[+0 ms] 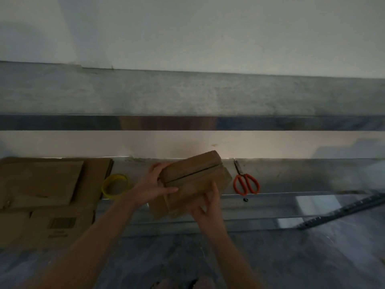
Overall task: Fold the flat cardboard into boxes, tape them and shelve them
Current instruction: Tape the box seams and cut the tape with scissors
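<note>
Small brown cardboard box [193,176]: centre of the frame, held clear of the lower metal shelf [291,176] and tilted, its right end higher than its left.
Box closure: two top flaps meet along a dark seam running the length of the upper face. Whether tape is on it cannot be told in this dim light.
Left hand [155,184]: grips the box's left end, thumb laid across the near face, fingers wrapped round the far side.
Right hand [206,207]: grips the box from below at its lower right, fingers curled up onto the near face.
Stack of flat brown cardboard sheets [41,184]: lower left of the frame, lying on the same shelf; the topmost sheet is smaller than those beneath.
Yellow roll of tape [112,196]: just right of the stack, left of the left hand.
Orange-handled scissors [242,173]: right of the box, lying closed, blades pointing toward the white wall [187,28].
Small black object [245,199]: just below the scissors, too small to identify.
Upper metal shelf [208,97]: spans the frame above the box.
</note>
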